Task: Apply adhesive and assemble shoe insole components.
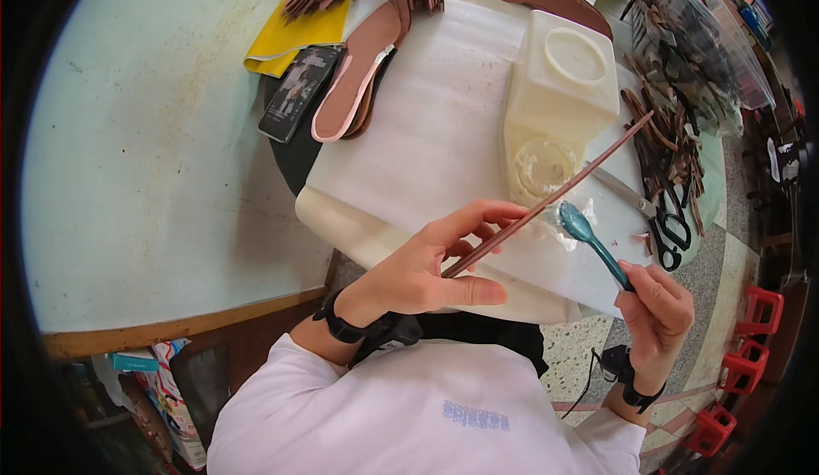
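Head view, glue tub open, toothbrush beside

Pale green worktable, wooden edge; speckled terrazzo floor; red plastic stools at right; bright daylight.

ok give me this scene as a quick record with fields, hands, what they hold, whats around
left hand: pinches a long thin brown strip that slants up to the right
right hand: grips a teal toothbrush, bristles smeared with white paste
work surface: white foam sheet over a pale green table
near strip: cream plastic jug lying on its side
right of jug: black-handled scissors, pile of brown straps
upper left: pink-edged insole, phone
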{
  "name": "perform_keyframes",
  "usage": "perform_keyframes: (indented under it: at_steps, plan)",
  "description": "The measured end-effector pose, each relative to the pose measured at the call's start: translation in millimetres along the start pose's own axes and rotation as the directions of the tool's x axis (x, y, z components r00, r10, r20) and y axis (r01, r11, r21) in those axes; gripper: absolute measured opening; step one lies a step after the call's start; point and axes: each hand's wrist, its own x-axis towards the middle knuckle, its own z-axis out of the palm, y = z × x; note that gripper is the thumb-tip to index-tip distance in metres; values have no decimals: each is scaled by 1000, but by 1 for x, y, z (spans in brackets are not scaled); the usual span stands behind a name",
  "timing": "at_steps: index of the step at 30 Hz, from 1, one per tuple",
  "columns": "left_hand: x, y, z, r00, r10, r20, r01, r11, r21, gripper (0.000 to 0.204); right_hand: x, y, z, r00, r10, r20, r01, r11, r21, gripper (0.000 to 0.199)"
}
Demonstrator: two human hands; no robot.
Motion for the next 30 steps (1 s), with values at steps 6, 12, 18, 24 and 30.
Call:
perform_keyframes:
  at_steps: [6,12,18,24,30]
  plan:
    - [-2,0,3,1000,18,-10,-17,997,70,73,-4,0,2,999,-24,-32,21,996,-90,30]
    - [-3,0,2,1000,12,-11,-12,996,85,74,-6,0,-5,991,-66,-118,48,987,-151,30]
    - [-5,-4,1,999,42,-18,-39,991,127,75,-5,-4,4,998,-63,21,65,992,-112,29]
    - [-7,-7,-3,998,66,13,-68,984,164,77,1,15,-2,978,-58,-202,23,985,-169,28]
    - [-10,-7,-5,998,58,-1,-57,982,180,76,-1,4,-3,997,-35,-69,27,994,-106,29]
